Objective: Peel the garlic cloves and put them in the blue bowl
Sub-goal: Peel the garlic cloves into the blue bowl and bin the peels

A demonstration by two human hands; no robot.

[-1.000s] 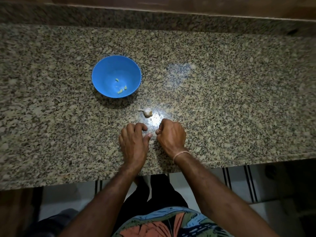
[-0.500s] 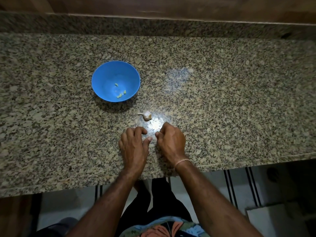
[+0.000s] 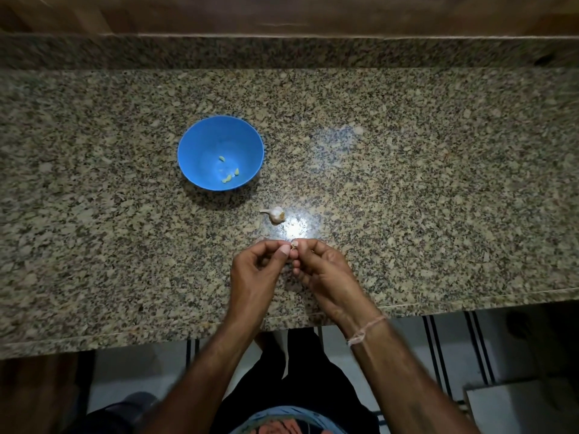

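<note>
Up off the speckled granite counter come both hands: left hand and right hand meet, fingertips pinching one small papery garlic clove between them, likely to strip its skin. At twelve o'clock waits the white garlic bulb; at ten, the round blue plastic bowl, holding peeled cloves.

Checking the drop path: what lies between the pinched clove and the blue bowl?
In the head view, the garlic bulb lies on the counter between the clove and the bowl, touching neither. The rest is bare granite.
</note>
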